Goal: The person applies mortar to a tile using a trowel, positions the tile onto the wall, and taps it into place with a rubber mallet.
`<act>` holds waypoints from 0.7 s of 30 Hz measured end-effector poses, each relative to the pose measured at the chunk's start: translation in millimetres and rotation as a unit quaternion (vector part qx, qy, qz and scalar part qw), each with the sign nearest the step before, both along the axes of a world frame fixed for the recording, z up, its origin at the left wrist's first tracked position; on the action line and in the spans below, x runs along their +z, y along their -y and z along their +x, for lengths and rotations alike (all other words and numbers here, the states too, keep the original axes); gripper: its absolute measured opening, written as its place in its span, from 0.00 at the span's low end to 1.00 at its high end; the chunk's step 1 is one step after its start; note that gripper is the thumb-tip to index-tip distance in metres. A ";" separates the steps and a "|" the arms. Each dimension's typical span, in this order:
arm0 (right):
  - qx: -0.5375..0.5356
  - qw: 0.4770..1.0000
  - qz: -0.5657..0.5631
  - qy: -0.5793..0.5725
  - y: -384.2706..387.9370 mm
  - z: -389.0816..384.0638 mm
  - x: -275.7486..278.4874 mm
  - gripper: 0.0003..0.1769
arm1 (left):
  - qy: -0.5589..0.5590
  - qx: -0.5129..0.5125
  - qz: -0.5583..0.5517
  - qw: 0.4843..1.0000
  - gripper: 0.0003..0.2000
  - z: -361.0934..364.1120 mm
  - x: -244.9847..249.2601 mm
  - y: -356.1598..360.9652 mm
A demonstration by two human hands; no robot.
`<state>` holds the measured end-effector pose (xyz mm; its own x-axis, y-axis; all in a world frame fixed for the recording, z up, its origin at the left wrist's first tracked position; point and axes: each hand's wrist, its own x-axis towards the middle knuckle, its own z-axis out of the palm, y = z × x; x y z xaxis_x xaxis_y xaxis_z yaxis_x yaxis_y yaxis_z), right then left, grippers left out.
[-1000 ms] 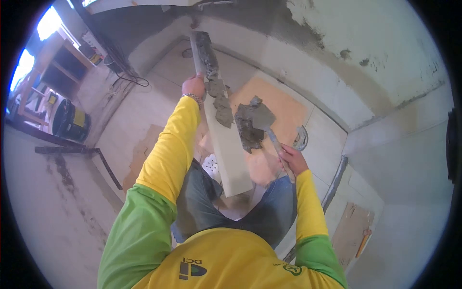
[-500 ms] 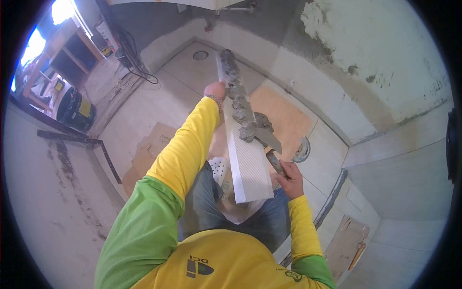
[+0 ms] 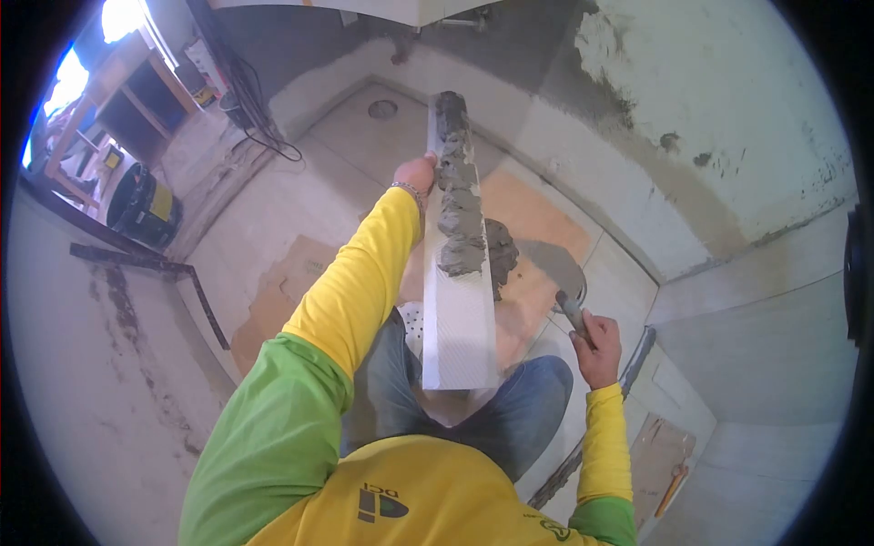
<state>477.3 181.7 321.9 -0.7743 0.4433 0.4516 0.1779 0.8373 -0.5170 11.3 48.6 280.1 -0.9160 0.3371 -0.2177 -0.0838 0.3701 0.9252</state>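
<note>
My left hand [image 3: 416, 173] is closed on the left edge of a long, narrow white tile strip [image 3: 460, 337] with a ribbed back. Grey mortar [image 3: 462, 214] lies in thick dabs over the strip's far part, while its near end is bare. In my right hand [image 3: 597, 350], the fingers wrap round the handle of a trowel [image 3: 553, 265]. Its blade points forward and left, apart from the strip. Beside the strip's right edge sits a heap of mortar [image 3: 500, 255], partly hidden by the strip.
Brown board [image 3: 537, 214] covers part of the tiled floor, with torn cardboard [image 3: 284, 287] to the left. A floor drain [image 3: 382, 109] is near the far corner. A black bucket [image 3: 146, 207] stands at left. An orange-handled tool [image 3: 672, 490] lies at lower right.
My right hand has moved right with the trowel, taking the blade off the strip. The strip has turned straighter, its near end shifting left, and the mortar looks flatter.
</note>
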 end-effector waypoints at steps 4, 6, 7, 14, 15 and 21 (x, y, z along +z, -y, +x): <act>0.034 0.999 -0.017 0.023 1.8 -22.6 37.6 0.27 | -0.107 -0.066 -0.043 0.991 0.25 -14.6 -24.5 -4.0; 0.055 0.998 -0.012 0.036 0.5 -27.9 47.6 0.27 | -0.116 -0.078 -0.001 0.990 0.25 -16.7 -26.3 -7.5; 0.069 0.995 -0.042 0.055 -1.3 -28.6 50.1 0.27 | -0.030 -0.036 0.057 0.997 0.23 -7.4 -9.6 -4.3; 0.198 0.963 -0.060 0.173 -30.7 -6.3 94.9 0.28 | 0.085 0.053 0.139 0.985 0.23 50.0 76.7 15.2; 0.197 0.963 -0.059 0.172 -33.4 -5.1 97.0 0.28 | 0.085 0.052 0.139 0.985 0.23 45.2 70.5 13.8; 0.144 0.956 -0.216 0.136 -40.5 -29.0 116.2 0.26 | 0.090 0.000 0.268 0.959 0.19 40.1 57.2 7.1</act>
